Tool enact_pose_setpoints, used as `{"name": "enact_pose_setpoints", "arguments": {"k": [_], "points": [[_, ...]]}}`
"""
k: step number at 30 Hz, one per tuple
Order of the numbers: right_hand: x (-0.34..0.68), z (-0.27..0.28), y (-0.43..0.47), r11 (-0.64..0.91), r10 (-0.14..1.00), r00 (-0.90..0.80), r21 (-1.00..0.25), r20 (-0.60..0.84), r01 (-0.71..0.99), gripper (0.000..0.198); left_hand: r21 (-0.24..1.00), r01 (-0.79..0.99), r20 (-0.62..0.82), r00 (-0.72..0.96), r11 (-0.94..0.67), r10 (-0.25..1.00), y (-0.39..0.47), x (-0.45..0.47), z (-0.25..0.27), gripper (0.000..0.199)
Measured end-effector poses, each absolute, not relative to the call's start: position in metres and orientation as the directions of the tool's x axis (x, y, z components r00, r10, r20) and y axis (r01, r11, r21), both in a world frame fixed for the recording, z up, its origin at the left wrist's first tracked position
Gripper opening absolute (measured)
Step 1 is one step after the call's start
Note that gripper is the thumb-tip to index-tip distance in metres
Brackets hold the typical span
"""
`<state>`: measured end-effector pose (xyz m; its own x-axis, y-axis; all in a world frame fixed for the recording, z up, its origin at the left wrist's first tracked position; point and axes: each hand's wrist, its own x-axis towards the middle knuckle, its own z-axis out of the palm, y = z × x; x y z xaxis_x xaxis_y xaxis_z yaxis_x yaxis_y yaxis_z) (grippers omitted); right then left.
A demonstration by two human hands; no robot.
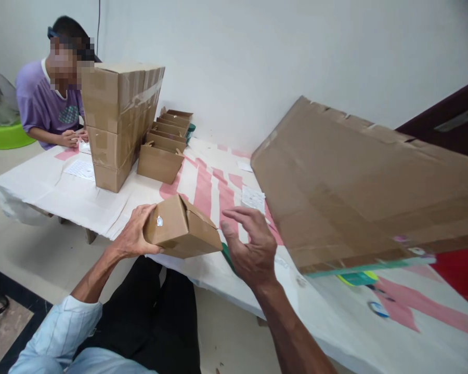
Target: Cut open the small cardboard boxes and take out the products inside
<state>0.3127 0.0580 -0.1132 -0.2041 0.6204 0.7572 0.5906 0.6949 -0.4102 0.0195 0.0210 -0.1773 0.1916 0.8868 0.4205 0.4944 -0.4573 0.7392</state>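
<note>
A small brown cardboard box [175,228] with a little white sticker on one side is tilted above the near edge of the table. My left hand [136,234] grips its left end, thumb below and fingers over the top. To the right of the box, my right hand [249,241] is open, with thumb and fingers apart and nothing between them. Its fingertips are close to the box's right end but look apart from it. A flap edge shows along the box's upper right side. Part of a green object [228,257] peeks out behind my right hand.
Taped cartons [105,104] stand stacked at the left, with a row of open cardboard boxes [159,161] beside them. A large cardboard sheet or box [366,192] leans at the right. Sticker sheets [253,197] lie on the white-and-pink tablecloth [203,192]. Another person [50,109] sits at the far left.
</note>
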Motion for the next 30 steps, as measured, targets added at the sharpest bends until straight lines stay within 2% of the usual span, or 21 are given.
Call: {"name": "enact_pose_setpoints", "arguments": {"k": [3,7,10,16,22,26,28,30], "points": [[0.281,-0.074,0.056,0.847,0.475,-0.504,-0.219,0.722,0.484,0.012,0.716,0.526,0.435,0.178,-0.459,0.882,0.020,0.035,-0.169,0.118],[0.255,-0.063,0.072,0.903,0.396,-0.776,-0.057,0.491,0.425,0.014,0.697,0.556,0.449,0.154,-0.453,0.880,0.019,0.052,-0.164,0.117],[0.249,-0.069,0.085,0.889,0.418,-0.834,0.026,0.360,0.457,0.015,0.693,0.559,0.461,0.142,-0.456,0.876,0.019,0.060,-0.163,0.116],[0.247,-0.072,0.093,0.874,0.429,-0.847,0.093,0.314,0.477,0.017,0.687,0.567,0.477,0.119,-0.454,0.871,0.020,0.063,-0.162,0.116],[0.237,-0.073,0.094,0.858,0.472,-0.831,0.065,0.295,0.510,0.019,0.672,0.584,0.475,0.131,-0.455,0.870,0.022,0.058,-0.159,0.112],[0.230,-0.069,0.086,0.889,0.408,-0.830,0.041,0.381,0.456,0.017,0.649,0.610,0.497,0.114,-0.455,0.860,0.030,0.050,-0.157,0.099],[0.234,-0.060,0.079,0.917,0.373,-0.780,-0.072,0.502,0.393,0.021,0.648,0.621,0.489,0.104,-0.441,0.866,0.036,0.041,-0.159,0.096],[0.251,-0.050,0.072,0.911,0.407,-0.638,-0.235,0.654,0.340,0.022,0.672,0.611,0.466,0.090,-0.418,0.880,0.042,0.026,-0.162,0.101]]}}
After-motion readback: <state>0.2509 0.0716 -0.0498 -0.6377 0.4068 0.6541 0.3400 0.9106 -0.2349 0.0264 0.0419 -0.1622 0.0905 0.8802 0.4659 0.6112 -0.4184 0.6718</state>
